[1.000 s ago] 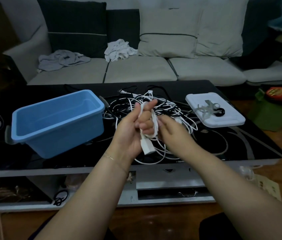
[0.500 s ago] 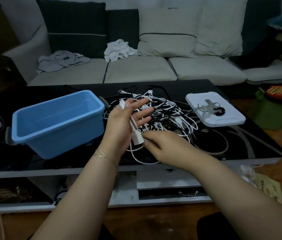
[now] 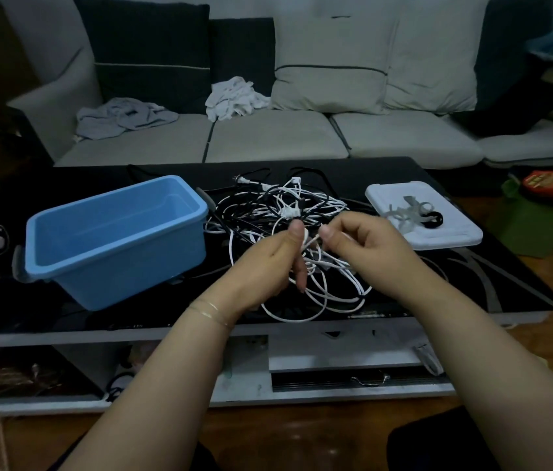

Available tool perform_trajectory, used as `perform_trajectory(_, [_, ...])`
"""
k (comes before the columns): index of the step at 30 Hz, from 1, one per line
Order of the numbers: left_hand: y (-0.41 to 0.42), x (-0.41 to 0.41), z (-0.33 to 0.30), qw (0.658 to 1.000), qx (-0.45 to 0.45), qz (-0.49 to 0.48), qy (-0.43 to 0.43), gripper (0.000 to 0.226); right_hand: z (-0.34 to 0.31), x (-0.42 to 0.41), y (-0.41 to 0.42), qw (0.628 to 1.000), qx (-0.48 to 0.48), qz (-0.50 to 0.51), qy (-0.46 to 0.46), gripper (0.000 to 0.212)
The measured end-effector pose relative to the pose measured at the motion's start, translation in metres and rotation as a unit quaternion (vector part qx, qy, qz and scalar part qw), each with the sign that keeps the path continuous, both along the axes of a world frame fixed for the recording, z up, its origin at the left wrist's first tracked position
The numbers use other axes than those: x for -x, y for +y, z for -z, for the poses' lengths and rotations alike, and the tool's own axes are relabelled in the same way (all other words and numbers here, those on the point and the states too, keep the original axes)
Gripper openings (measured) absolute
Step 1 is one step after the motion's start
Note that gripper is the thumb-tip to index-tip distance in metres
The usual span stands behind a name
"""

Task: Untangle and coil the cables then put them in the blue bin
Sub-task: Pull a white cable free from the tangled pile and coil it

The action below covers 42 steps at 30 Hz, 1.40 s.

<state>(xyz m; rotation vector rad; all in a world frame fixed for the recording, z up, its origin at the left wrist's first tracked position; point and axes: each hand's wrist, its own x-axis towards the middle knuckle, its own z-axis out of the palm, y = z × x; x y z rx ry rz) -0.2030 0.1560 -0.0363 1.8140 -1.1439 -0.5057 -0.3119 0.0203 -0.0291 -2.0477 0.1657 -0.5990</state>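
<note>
Both hands up over the tabletop, working one white cable. Left hand pinches it at the thumb; right hand pinches the same strand just beside it. Tangled pile sits just beyond both hands, blue bin left of the left hand, empty. Advice: feed slack slowly, keep loops even, don't yank against the pile.

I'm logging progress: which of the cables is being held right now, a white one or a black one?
A thin white cable, pinched between both hands; the black cables lie untouched in the tangle.
</note>
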Motion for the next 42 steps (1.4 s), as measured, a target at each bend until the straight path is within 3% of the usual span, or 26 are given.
perform_trajectory(5, [-0.002,0.009,0.001,0.990,0.021,0.084,0.109,0.041,0.009,-0.005,-0.011,0.997,0.019,0.075,-0.022,0.018])
perform_trajectory(12, [-0.008,0.010,0.010,0.962,0.129,0.074,0.228,0.041,0.019,-0.019,-0.021,0.996,-0.062,0.058,0.002,0.024])
perform_trajectory(16, [-0.010,0.009,0.013,0.932,0.186,0.071,0.304,0.041,0.026,-0.025,-0.015,0.995,-0.086,0.047,0.004,0.024])
perform_trajectory(19, [-0.009,0.004,0.012,0.903,0.223,0.058,0.363,0.041,0.034,-0.032,-0.003,0.993,-0.078,0.023,0.082,0.027])
perform_trajectory(22, [-0.005,-0.006,0.008,0.866,0.262,0.025,0.425,0.041,0.042,-0.037,0.011,0.981,-0.158,0.000,0.110,0.037])
perform_trajectory(27, [0.006,-0.025,0.001,0.789,0.334,0.000,0.517,0.038,0.050,-0.037,0.023,0.987,-0.049,-0.056,0.144,0.041])
perform_trajectory(29, [0.008,-0.028,0.001,0.775,0.343,-0.024,0.530,0.037,0.050,-0.037,0.026,0.982,0.108,-0.021,0.156,0.038])
perform_trajectory(32, [0.009,-0.029,0.001,0.760,0.352,-0.037,0.545,0.035,0.052,-0.032,0.034,0.926,0.340,0.009,0.162,0.029])
perform_trajectory(35, [0.009,-0.032,0.003,0.798,0.346,-0.066,0.488,0.033,0.049,-0.030,0.044,0.901,0.415,-0.010,0.124,0.025])
perform_trajectory(40, [0.004,-0.031,0.007,0.885,0.324,-0.107,0.318,0.029,0.040,-0.025,0.046,0.915,0.397,0.005,0.079,0.024])
perform_trajectory(42, [0.005,-0.029,0.008,0.928,0.288,-0.119,0.204,0.028,0.038,-0.024,0.043,0.916,0.393,-0.005,0.082,0.020])
